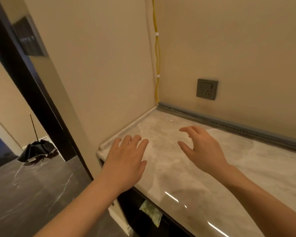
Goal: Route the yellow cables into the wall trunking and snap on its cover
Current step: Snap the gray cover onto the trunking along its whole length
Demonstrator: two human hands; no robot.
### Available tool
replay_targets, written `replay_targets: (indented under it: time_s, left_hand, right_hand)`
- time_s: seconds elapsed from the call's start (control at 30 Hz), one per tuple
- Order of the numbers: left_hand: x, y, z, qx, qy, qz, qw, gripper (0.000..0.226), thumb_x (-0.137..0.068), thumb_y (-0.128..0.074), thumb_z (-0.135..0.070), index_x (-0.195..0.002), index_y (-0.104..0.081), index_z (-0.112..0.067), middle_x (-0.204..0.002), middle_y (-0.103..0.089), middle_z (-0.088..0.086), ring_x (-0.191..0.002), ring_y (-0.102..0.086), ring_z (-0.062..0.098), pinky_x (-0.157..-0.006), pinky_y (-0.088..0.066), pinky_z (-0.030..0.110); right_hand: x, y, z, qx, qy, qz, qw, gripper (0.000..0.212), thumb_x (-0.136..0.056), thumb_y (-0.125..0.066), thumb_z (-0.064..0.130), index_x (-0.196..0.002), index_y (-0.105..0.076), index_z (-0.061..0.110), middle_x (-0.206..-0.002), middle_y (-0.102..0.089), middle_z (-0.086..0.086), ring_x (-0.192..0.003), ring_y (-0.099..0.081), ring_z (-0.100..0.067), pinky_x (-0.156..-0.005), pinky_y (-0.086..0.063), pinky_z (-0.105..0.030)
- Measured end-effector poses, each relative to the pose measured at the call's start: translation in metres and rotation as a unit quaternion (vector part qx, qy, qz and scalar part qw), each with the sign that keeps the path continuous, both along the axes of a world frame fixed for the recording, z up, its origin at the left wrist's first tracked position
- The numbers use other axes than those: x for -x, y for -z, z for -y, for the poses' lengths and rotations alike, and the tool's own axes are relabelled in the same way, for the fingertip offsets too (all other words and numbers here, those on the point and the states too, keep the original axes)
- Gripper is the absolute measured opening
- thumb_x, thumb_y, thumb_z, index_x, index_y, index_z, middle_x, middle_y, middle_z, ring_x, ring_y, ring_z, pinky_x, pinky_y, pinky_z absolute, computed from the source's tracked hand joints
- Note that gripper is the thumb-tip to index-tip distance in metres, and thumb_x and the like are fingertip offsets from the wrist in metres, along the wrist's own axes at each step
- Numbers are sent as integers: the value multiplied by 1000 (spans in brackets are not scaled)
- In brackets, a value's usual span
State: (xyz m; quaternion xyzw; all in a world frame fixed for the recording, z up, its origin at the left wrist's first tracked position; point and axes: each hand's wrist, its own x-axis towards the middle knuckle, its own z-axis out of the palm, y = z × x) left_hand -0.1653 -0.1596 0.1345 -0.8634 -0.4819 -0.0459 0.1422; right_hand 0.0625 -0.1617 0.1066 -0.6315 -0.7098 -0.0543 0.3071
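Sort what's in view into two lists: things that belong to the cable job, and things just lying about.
Part of the job:
yellow cables running down the wall corner
white clips holding them
grey trunking along the back of the counter
left hand and right hand, both empty

Just lying about:
wall socket
black umbrella on the floor
cloth below the counter

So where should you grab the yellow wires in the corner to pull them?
Probably pinch the yellow cables at the loose bulge between the two white clips, coming from the front with the right hand. There they bow apart and stand off the wall; at the clips they're pinned.
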Motion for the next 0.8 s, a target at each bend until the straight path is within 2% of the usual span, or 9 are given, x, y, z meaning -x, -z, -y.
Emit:
replay_targets:
  time_s: [0.23, 0.47, 0.57, 0.67, 0.8]
  left_hand:
    - [-2, 19, -124, 46, 23, 1, 999, 58, -95, -36, -42, -145, -17, -20, -151, -24, -1, -137, -24, 18, -115, -15, 36]
    - [-31, 41, -247, 169, 25, 9, 985, 59, -94, -44, -38, -143, -23, -12, -149, -29, 6, -136, -27, 23, -111, -21, 34]
    - [-46, 59, -288, 218, 30, 6, 975, 67, -94, -44, -38, -147, -14, -10, -155, -19, 8, -142, -19, 23, -114, -17, 35]
    - [-68, 75, -328, 264, 30, 18, 964, 75, -95, -43, -40, -149, -1, -9, -159, 0, 8, -146, -2, 22, -117, -8, 34]
    - [-95, 91, -371, 273, 47, 33, 960, 79, -95, -42, -42, -149, 3, -6, -159, 8, 10, -146, 5, 21, -117, -4, 33]
  right_hand:
    - [-11, 23, -109, 11, 39, -3, 999, 37, -89, -56, 38, -123, -54, 23, -121, -57, 5, -104, -57, -14, -80, -48, -28]
    - [-34, 64, -210, 75, 125, -13, 989, 43, -89, -57, 35, -128, -50, 20, -127, -55, 0, -115, -50, -19, -93, -43, -34]
    - [-37, 81, -243, 90, 156, -9, 984, 45, -88, -59, 30, -130, -48, 19, -129, -52, -3, -118, -45, -24, -98, -36, -37]
    - [-34, 95, -275, 81, 202, -6, 976, 51, -85, -61, 27, -133, -46, 20, -133, -47, -5, -124, -39, -26, -108, -24, -41]
    - [-26, 111, -309, 82, 260, -8, 962, 60, -82, -63, 24, -137, -40, 21, -146, -32, -7, -134, -25, -27, -115, -11, -44]
